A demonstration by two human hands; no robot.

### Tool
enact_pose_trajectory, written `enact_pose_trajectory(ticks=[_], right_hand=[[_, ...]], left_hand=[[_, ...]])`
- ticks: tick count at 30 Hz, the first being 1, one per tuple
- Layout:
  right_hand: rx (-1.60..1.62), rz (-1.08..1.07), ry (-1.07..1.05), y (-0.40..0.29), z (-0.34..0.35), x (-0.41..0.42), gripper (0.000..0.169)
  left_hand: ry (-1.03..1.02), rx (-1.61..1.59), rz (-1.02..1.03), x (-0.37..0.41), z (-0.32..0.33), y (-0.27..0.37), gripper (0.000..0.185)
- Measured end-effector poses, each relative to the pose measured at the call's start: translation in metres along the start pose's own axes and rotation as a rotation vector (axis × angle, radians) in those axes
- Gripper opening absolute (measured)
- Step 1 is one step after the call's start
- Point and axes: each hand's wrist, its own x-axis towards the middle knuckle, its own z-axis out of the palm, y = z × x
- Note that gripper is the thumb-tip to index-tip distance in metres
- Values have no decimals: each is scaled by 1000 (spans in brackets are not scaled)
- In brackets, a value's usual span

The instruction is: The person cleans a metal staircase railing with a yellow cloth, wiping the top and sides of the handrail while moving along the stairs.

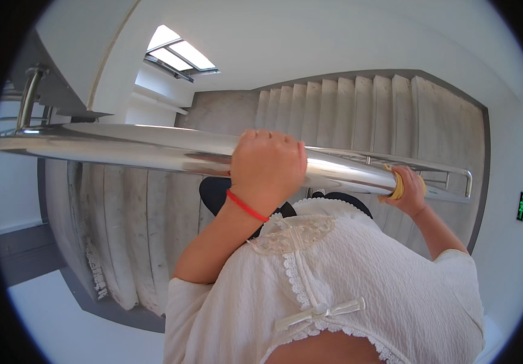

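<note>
A shiny stainless-steel handrail (184, 150) crosses the view from the left edge toward the right. My left hand (268, 161), with a red cord bracelet (247, 207) at the wrist, is closed over the rail near the middle. Farther right, my right hand (409, 189) grips a yellow cloth (398, 184) wrapped against the same rail. Fingers of both hands are partly hidden on the rail's far side.
Concrete stairs (334, 111) run beyond the rail, and more steps (124, 227) lie at the lower left. A window (179, 50) stands at the upper left. A green lit exit sign (522, 207) hangs on the right wall.
</note>
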Motion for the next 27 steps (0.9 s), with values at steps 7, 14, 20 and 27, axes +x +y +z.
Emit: enact_pose_trajectory(ticks=[7,14,20,27], right_hand=[[24,-49,90,-119,-4,52,79],[263,-239,65,-214,-3,122,66],[70,-29,113,-69,2,25,84],[-39,72,103,-51,-1,11,80]], left_hand=[[-43,32,5,6,-7,7,28],[29,43,-2,0,-3,-3,27],[32,42,39,3,-10,0,27],[41,52,35,1,-7,1,28]])
